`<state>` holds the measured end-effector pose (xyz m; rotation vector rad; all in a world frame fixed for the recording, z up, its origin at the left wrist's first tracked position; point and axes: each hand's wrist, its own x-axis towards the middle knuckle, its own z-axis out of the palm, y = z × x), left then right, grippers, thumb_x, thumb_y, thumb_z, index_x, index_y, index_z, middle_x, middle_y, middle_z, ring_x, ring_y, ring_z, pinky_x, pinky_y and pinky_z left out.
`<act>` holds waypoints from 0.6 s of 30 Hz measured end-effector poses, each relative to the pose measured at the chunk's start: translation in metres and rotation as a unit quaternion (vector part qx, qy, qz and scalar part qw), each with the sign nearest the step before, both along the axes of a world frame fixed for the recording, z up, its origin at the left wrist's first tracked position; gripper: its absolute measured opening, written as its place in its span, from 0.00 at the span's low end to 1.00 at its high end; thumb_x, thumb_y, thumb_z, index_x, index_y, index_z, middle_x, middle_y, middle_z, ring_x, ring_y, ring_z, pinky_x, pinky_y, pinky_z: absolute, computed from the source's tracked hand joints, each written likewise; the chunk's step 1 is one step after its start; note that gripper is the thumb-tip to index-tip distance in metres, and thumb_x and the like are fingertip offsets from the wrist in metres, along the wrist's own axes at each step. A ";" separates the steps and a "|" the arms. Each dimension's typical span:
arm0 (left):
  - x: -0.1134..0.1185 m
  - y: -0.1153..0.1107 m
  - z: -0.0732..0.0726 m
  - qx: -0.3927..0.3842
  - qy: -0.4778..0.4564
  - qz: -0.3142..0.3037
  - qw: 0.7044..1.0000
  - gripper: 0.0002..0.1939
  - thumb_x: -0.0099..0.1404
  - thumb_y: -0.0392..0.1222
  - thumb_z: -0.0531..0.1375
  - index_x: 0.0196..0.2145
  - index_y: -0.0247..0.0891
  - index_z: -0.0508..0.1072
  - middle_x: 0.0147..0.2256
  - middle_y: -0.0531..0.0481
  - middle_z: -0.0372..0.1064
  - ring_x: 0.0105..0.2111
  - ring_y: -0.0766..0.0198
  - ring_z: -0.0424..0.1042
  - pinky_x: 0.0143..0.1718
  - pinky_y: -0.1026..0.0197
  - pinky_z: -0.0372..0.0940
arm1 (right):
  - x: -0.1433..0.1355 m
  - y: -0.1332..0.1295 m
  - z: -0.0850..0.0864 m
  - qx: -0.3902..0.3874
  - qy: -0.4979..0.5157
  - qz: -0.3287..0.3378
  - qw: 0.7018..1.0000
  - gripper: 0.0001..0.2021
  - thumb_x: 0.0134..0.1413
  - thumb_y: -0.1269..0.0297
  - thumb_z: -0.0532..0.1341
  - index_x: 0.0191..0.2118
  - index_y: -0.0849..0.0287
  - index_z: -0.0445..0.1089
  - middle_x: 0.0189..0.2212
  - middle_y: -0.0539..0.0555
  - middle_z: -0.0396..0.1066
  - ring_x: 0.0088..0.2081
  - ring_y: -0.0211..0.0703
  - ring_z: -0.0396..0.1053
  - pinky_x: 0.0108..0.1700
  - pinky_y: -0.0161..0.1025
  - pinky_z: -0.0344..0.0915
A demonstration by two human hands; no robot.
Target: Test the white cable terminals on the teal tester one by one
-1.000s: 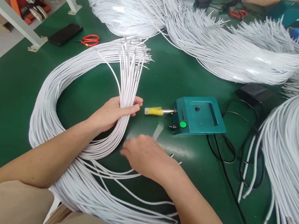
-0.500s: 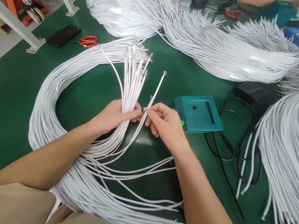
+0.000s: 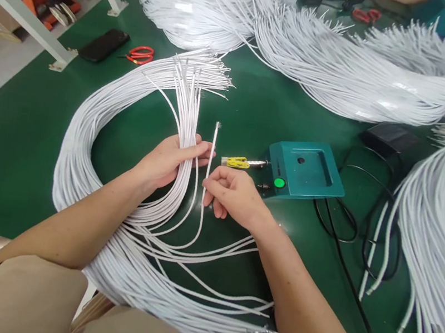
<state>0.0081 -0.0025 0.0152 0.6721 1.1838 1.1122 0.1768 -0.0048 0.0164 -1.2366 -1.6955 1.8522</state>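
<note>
My left hand (image 3: 170,161) is wrapped round a bunch of thin white cables (image 3: 188,119), its thumb across the front and the cable ends pointing up. Between the thumb and fingertips of my right hand (image 3: 232,193) is a single white cable (image 3: 211,156), which stands nearly upright beside the bunch. The left fingertips lie close to this cable; whether they touch it I cannot tell. Both the bunch and the single cable run down into a large coil of white cables (image 3: 79,138) lying around my left forearm.
Right of my hands stands a teal device (image 3: 310,169) with a green button (image 3: 279,183) and a yellow-and-metal piece (image 3: 238,161) at its side. Black cords (image 3: 335,238) trail from it. Red-handled scissors (image 3: 141,55), a black phone-like object (image 3: 104,45) and more cable bundles (image 3: 364,71) lie around.
My right hand has moved down and slightly left along the cable. Two cables stood together at its fingertips before; now one does. The bunch leans further left, and the view has shifted slightly.
</note>
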 end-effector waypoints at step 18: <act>0.013 -0.011 -0.001 0.084 0.226 -0.128 0.962 0.18 0.45 0.44 0.71 0.27 0.36 0.66 0.27 0.54 0.70 0.29 0.65 0.69 0.35 0.60 0.63 | 0.004 0.007 0.010 0.020 0.138 -0.223 0.965 0.08 0.48 0.62 0.64 0.28 0.62 0.70 0.19 0.46 0.66 0.16 0.28 0.55 0.19 0.30 0.55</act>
